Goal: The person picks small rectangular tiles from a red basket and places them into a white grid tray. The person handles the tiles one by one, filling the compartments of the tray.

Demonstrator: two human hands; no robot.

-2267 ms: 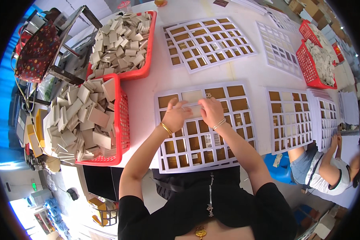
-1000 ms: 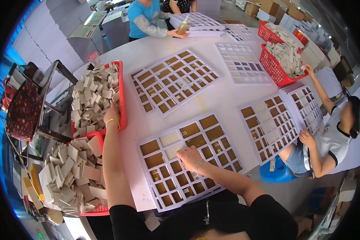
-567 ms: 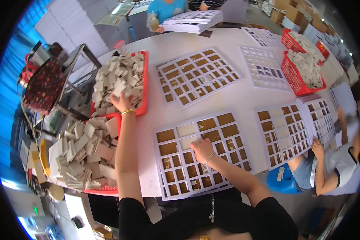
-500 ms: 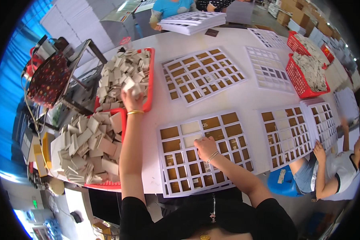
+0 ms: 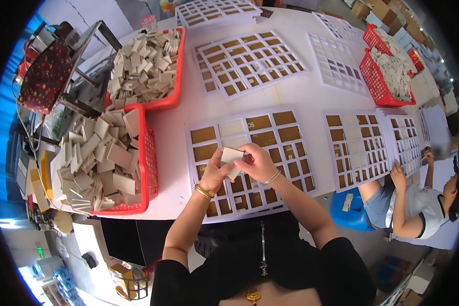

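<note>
My left hand (image 5: pixel 214 174) and my right hand (image 5: pixel 257 162) meet over the near grid board, both closed on a small square off-white tile (image 5: pixel 233 155). More pale edge shows under it, but whether that is a second tile I cannot tell. Beneath the hands lies the white-framed grid board (image 5: pixel 287 134), its cells mostly brown-bottomed. One top-row cell holds a pale insert (image 5: pixel 231 128). The cells right under my fingers are hidden.
On the left stand a near red basket (image 5: pixel 151 168) and a far red basket (image 5: pixel 178 76), heaped with pale tiles. Another grid board (image 5: pixel 255 58) lies beyond. At right are more boards (image 5: pixel 353 148), filled red baskets (image 5: pixel 375 86) and a seated person (image 5: pixel 413 204).
My left hand has come from the far basket to over the board, bringing pale tile. My right hand has lifted from a cell to meet it. Across the table, the carried board stack has moved left.
</note>
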